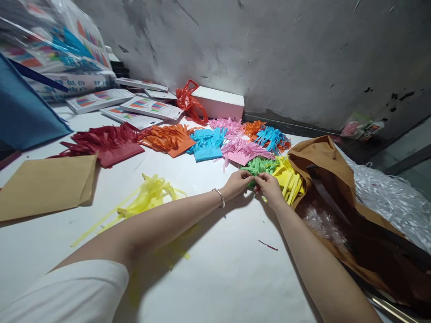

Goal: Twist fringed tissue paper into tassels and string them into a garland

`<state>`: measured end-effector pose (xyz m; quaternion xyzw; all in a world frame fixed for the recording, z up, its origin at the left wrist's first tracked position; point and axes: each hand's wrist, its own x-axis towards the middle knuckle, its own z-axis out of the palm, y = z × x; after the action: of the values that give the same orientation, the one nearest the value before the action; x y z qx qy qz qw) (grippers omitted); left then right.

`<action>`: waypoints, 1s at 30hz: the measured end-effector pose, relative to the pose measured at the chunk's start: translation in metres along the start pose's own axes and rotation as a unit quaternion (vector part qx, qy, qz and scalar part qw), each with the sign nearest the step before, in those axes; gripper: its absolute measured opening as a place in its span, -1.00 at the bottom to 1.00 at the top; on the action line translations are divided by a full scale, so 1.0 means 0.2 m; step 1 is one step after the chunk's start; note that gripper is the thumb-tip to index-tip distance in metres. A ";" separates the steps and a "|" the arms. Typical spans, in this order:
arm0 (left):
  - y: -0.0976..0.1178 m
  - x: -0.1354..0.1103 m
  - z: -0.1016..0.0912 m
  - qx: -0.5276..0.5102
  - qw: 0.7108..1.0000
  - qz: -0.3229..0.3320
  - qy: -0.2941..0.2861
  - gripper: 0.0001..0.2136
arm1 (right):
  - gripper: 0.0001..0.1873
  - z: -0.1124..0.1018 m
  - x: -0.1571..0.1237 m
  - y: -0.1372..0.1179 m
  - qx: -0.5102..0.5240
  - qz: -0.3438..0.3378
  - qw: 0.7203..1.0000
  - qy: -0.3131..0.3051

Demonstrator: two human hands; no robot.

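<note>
Both my arms reach out over a white table [218,251]. My left hand [237,183], with a silver bracelet on its wrist, and my right hand [268,186] meet at a bundle of green fringed paper [258,166]. The fingers of both hands pinch its near edge. Yellow fringed paper [290,181] lies right beside it, touching my right hand's far side. Loose yellow paper strips [148,195] lie on the table to the left of my left forearm.
Rows of fringed paper in red [104,142], orange [168,138], blue [208,144] and pink [240,152] lie behind. A white box [220,102] and a red plastic bag stand by the wall. A brown envelope [47,186] sits left; a brown bag [336,179] with silver material right.
</note>
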<state>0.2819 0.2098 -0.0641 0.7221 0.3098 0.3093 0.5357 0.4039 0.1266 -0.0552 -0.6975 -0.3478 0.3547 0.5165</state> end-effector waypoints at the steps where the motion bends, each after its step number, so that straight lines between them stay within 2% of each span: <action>1: 0.00 0.00 0.00 0.009 1.000 0.000 -0.004 -0.87 | -0.72 0.00 0.00 0.00 0.002 0.003 1.000 0.002; 6: -0.02 0.01 0.01 0.055 0.998 -0.011 0.001 -0.79 | -0.70 0.01 -0.03 -0.02 0.013 0.003 1.000 0.027; 11: -0.04 0.03 0.00 0.087 0.996 -0.006 0.008 -0.77 | -0.72 -0.04 -0.10 0.00 0.016 -0.008 0.998 0.058; 15: 0.00 -0.03 -0.04 0.120 0.990 0.056 0.040 -0.86 | -0.73 -0.07 -0.16 0.03 0.014 -0.018 0.998 0.057; 17: 0.01 -0.08 -0.06 0.145 0.983 0.102 0.043 -0.84 | -0.72 -0.07 -0.17 0.04 0.009 -0.025 0.998 0.054; 20: 0.02 -0.12 -0.08 0.192 0.967 0.165 0.006 -0.75 | -0.71 -0.04 -0.16 0.05 -0.010 -0.044 0.998 0.053; 23: 0.01 -0.12 -0.06 0.237 0.951 0.200 -0.016 -0.81 | -0.71 -0.02 -0.16 0.05 -0.053 -0.076 0.994 0.064; 27: 0.01 -0.10 -0.05 0.275 0.935 0.221 -0.018 -0.84 | -0.72 -0.03 -0.22 0.02 -0.161 -0.161 0.969 0.092; 30: 0.02 -0.10 -0.06 0.291 0.927 0.235 -0.028 -0.83 | -0.76 -0.02 -0.27 -0.04 -0.272 -0.245 0.928 0.070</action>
<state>0.2612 0.1999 -0.0602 0.9068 0.1926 0.3022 0.2220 0.3795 0.0811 -0.0397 -0.7271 -0.5541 0.0588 0.4011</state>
